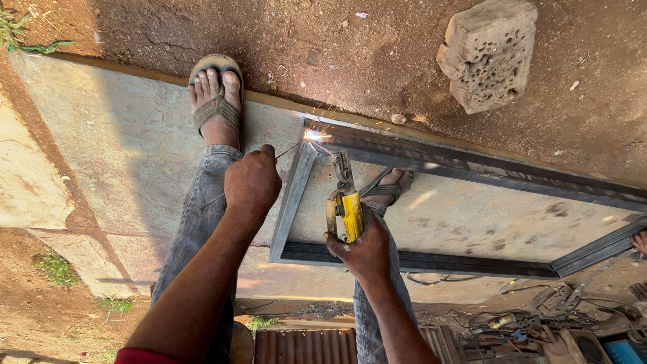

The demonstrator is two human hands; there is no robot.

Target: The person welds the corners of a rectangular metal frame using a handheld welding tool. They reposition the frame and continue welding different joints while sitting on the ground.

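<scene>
Left hand closed on thin rod, tip at frame corner, sparks there. Right hand closed on yellow holder, over the frame's corner. Frame lies flat on slab; stone on dirt beyond.

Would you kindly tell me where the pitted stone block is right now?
In the head view, the pitted stone block sits upper right on the red dirt, just beyond the metal frame and right of the welding sparks.

We see both bare forearms reaching toward the grey steel rectangular frame: left hand fisted outside its corner, right hand gripping inside it.
</scene>
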